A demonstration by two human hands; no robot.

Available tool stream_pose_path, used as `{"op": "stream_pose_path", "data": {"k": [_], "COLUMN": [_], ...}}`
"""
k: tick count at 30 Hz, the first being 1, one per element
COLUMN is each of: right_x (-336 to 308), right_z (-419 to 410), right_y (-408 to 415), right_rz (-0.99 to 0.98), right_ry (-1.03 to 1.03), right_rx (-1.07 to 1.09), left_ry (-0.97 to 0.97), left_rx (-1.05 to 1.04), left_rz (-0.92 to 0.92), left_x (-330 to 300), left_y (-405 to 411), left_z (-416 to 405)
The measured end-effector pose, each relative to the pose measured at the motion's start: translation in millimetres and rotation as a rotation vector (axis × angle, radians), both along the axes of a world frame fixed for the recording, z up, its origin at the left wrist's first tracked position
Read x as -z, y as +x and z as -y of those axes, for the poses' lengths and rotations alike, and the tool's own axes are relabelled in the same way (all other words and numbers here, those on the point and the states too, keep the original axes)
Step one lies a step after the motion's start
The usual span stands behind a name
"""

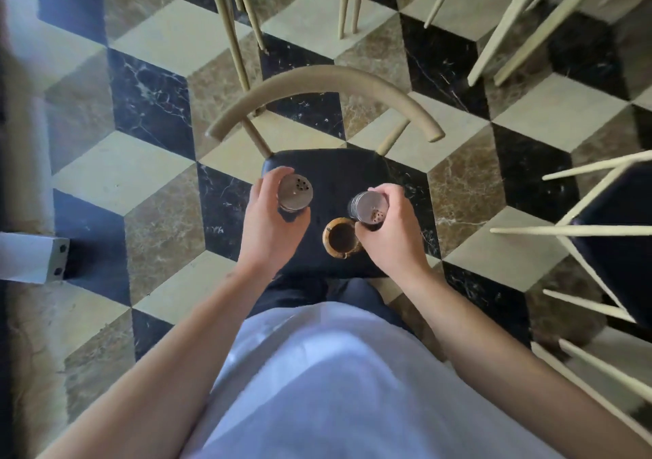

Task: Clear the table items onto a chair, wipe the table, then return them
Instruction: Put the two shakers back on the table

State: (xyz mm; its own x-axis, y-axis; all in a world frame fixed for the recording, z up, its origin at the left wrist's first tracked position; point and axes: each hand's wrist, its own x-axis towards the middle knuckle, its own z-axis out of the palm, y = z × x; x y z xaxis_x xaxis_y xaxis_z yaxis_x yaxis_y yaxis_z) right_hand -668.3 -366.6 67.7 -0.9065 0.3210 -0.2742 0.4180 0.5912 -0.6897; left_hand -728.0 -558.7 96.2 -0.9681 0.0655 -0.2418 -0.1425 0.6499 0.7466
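Head camera looks straight down on a chair (324, 81) at mid-frame, its curved pale wooden back rail arching above a black padded seat (338, 172). At the left edge of the seat the left hand (270, 225) grips a shaker (294, 194) by its body, fingers curled round it; the perforated metal cap faces up. At the right of the seat the right hand (391, 232) grips a second shaker (368, 208) the same way, fingers wrapped over the cap's rim. Between the two hands a small round bowl (340, 238) with a light wood-like rim and dark inside stands on the seat, just beside the right hand.

Both shakers look small and light, with smooth hard bodies, probably glass, so likely slippery and breakable. The body below the cap seems the safest hold, kept upright so nothing spills through the holes. The bowl looks rigid and light, best taken by its rim.

Glossy floor tiles (158, 98) of black, cream and brown marble form a cube pattern. More pale chair legs (529, 17) fill the upper right.
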Motion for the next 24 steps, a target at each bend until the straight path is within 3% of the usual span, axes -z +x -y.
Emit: {"op": "stream_pose_path", "data": {"k": [8,13,18,24], "right_x": [-20,-15,5,11], "right_z": [-8,-13,-14,-44], "right_y": [63,131,203,282], "right_rz": [0.069,0.259,0.221,0.194], "right_ry": [0.077,0.161,-0.022,-0.070], "right_rx": [0.183,0.366,0.693,0.881], "left_ry": [0.016,-0.159,-0.212,-0.212], "left_rx": [0.215,0.340,0.470,0.669], "left_rz": [0.132,0.284,0.200,0.088], "left_x": [2,24,35,34], "left_y": [31,40,53,101], "left_z": [9,8,-21,-84]}}
